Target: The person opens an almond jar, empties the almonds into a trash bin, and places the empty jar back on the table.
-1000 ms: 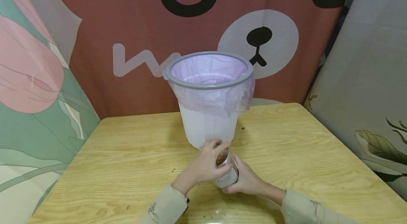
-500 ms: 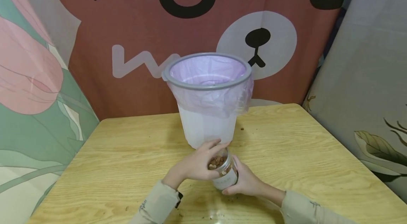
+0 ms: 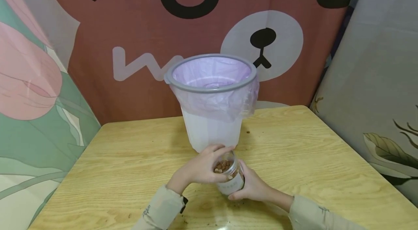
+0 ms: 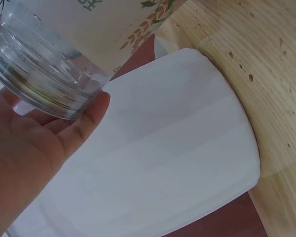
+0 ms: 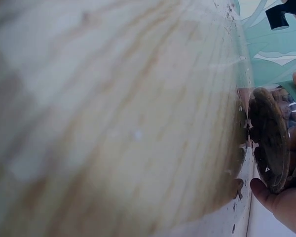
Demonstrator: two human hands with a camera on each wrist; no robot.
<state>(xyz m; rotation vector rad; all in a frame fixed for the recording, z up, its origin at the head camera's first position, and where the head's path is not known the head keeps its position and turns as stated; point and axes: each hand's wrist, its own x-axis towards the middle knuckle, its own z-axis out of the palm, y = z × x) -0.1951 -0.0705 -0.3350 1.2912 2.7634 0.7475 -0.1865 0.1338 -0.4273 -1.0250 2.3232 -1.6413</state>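
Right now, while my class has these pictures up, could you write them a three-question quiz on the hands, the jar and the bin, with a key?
1. Multiple choice: what colour is the rim of the white wastebasket?
A) black B) grey C) red

2. True or false: the left hand and the right hand are both on the clear jar.

3. Short answer: in the head view, which is farther back, the clear jar or the white wastebasket?

Key: 1. B; 2. True; 3. The white wastebasket.
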